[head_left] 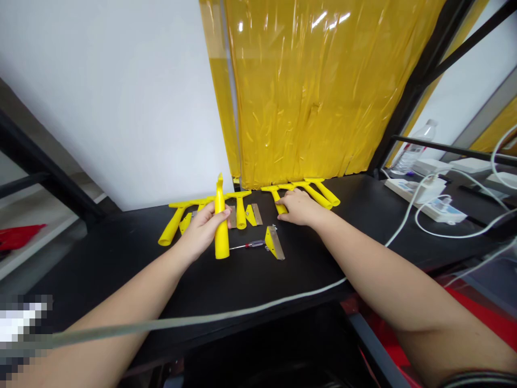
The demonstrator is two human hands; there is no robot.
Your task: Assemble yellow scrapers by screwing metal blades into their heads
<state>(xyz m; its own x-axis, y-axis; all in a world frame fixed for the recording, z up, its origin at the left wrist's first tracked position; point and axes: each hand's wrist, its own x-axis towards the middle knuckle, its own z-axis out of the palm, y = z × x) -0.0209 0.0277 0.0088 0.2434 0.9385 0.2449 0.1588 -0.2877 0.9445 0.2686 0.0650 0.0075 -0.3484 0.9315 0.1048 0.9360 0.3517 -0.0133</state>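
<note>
Table edges: the black table ends at the back against a white board and a yellow sheet; its near edge runs below the hands, and a pale cable crosses the view in front of it.
Room for moving: black surface shows between the tools and the near edge, and also to the left of the row; on the right, a power strip with wires narrows the space.
Left hand: the left hand is closed around the held handle, in front of the left row.
Right hand: well apart from the other, the right hand has its fingers at a handle of the right group; how firmly, I cannot tell.
Held handle look: bright yellow, smooth, round, wider at the bottom, with a thin head at the top.
Held handle direction: its long axis stands nearly upright in the view, head up, wide end toward the person; whether this end touches the table, I cannot tell.
Near it: a screwdriver lies sideways, its shaft pointing to the held handle, its grip just beside a blade piece, yellow with a metal edge facing right.
</note>
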